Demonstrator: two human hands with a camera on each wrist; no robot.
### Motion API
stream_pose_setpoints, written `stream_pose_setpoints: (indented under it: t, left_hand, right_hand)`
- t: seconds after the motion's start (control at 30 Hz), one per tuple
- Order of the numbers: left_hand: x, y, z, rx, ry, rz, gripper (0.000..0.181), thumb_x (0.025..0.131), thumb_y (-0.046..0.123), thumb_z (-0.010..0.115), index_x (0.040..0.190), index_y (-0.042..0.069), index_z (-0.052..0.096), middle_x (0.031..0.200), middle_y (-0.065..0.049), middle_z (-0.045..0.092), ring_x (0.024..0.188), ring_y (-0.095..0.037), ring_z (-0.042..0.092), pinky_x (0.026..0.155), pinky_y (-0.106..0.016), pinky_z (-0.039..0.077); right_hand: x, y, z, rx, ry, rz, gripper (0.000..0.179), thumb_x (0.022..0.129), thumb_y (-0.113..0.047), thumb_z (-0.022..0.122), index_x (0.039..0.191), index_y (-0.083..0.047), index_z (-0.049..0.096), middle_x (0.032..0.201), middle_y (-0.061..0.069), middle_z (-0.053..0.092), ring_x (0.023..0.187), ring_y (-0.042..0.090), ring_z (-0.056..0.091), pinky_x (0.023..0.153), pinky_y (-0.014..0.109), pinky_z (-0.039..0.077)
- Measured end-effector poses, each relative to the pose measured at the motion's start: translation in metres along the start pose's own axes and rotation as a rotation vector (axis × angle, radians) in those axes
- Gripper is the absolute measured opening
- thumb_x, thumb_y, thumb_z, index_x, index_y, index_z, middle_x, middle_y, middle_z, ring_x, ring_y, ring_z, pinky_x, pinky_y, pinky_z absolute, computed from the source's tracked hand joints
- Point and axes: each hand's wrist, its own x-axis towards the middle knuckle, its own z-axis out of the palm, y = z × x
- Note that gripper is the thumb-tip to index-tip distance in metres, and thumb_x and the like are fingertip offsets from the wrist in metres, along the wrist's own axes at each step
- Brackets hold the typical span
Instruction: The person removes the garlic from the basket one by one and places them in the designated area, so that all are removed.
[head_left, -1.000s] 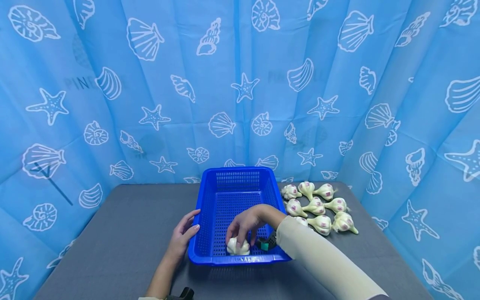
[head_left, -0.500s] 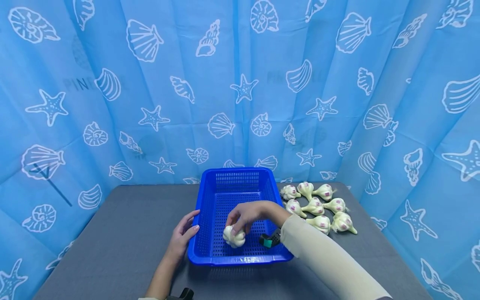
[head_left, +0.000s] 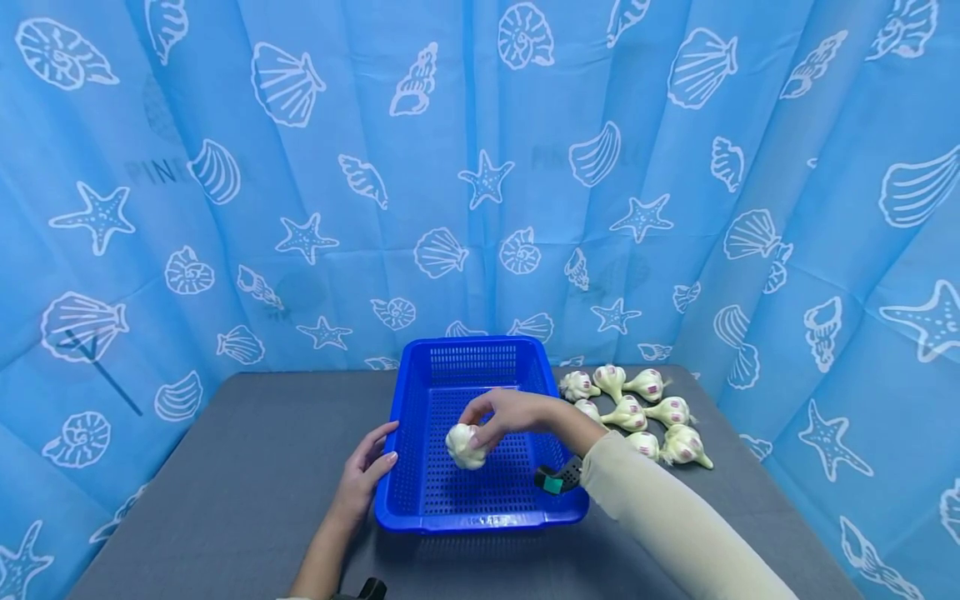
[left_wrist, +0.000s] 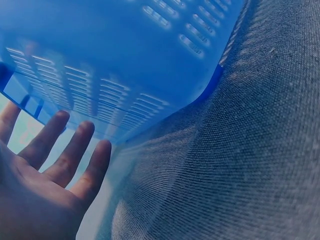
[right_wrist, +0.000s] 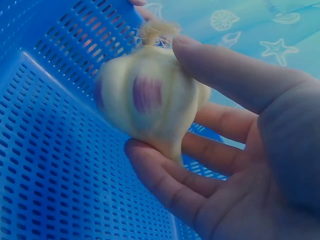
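Observation:
A pale garlic bulb with purple patches is pinched between the thumb and fingers of my right hand, inside the blue plastic basket. The right wrist view shows the bulb tilted, its root tuft up by the thumb and its stem down toward the palm, with the perforated basket floor behind it. My left hand rests against the basket's left side. In the left wrist view its fingers are spread and nearly straight along the slotted wall.
Several more garlic bulbs lie grouped on the grey table to the right of the basket; the right sleeve partly covers the nearest ones. A blue shell-patterned curtain hangs behind the table and along both sides.
My right hand has lifted the garlic bulb from near the basket's front wall up and away toward the middle of the basket. The left hand has stayed at the left side.

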Motion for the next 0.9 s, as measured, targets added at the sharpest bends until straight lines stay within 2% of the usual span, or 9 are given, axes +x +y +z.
stream_pose_setpoints:
  t: [0.17, 0.3, 0.47, 0.6, 0.73, 0.9]
  left_hand:
    - [-0.001, 0.001, 0.0, 0.008, -0.004, 0.016, 0.046, 0.098, 0.021, 0.054, 0.143, 0.013, 0.046, 0.146, -0.023, 0.041, 0.128, -0.044, 0.043, 0.095, -0.062, 0.04]
    - [-0.002, 0.002, 0.0, 0.013, -0.004, 0.023, 0.046, 0.098, 0.021, 0.054, 0.143, 0.012, 0.045, 0.146, -0.024, 0.04, 0.128, -0.045, 0.042, 0.094, -0.062, 0.041]
    - [-0.001, 0.001, 0.001, 0.006, 0.003, 0.016, 0.046, 0.098, 0.021, 0.054, 0.143, 0.014, 0.046, 0.145, -0.023, 0.041, 0.128, -0.044, 0.043, 0.093, -0.062, 0.041]
    - [0.0, -0.001, 0.001, -0.001, 0.01, 0.007, 0.046, 0.097, 0.022, 0.055, 0.143, 0.015, 0.047, 0.145, -0.021, 0.042, 0.127, -0.044, 0.044, 0.093, -0.062, 0.042]
    - [-0.001, -0.002, 0.001, 0.009, 0.01, 0.009, 0.047, 0.097, 0.022, 0.054, 0.143, 0.016, 0.046, 0.145, -0.021, 0.042, 0.127, -0.044, 0.044, 0.093, -0.062, 0.042]
    - [0.0, -0.003, 0.0, -0.001, 0.004, 0.01, 0.046, 0.098, 0.02, 0.054, 0.143, 0.016, 0.046, 0.145, -0.022, 0.042, 0.126, -0.043, 0.045, 0.093, -0.061, 0.042]
  right_hand:
    - [-0.01, 0.002, -0.004, -0.032, 0.073, -0.074, 0.033, 0.084, -0.003, 0.073, 0.116, 0.001, 0.065, 0.103, 0.007, 0.064, 0.09, 0.021, 0.063, 0.077, 0.039, 0.055]
    - [-0.02, 0.004, -0.008, -0.062, 0.133, -0.111, 0.037, 0.084, -0.007, 0.074, 0.119, -0.002, 0.065, 0.107, 0.006, 0.066, 0.096, 0.022, 0.06, 0.08, 0.038, 0.053]
    - [-0.032, 0.008, -0.013, -0.043, 0.203, -0.143, 0.04, 0.085, -0.01, 0.074, 0.122, -0.001, 0.063, 0.112, 0.008, 0.065, 0.102, 0.028, 0.058, 0.082, 0.036, 0.051]
    - [-0.041, 0.014, -0.016, -0.025, 0.264, -0.174, 0.039, 0.085, -0.009, 0.073, 0.121, 0.002, 0.062, 0.111, 0.01, 0.065, 0.1, 0.028, 0.06, 0.08, 0.036, 0.053]
    - [-0.05, 0.021, -0.019, 0.035, 0.333, -0.21, 0.04, 0.086, -0.004, 0.071, 0.122, 0.007, 0.059, 0.11, 0.014, 0.064, 0.095, 0.027, 0.063, 0.078, 0.042, 0.055]
    - [-0.062, 0.026, -0.02, 0.089, 0.462, -0.212, 0.044, 0.087, -0.004, 0.07, 0.125, 0.011, 0.055, 0.116, 0.021, 0.061, 0.092, 0.024, 0.064, 0.08, 0.051, 0.053]
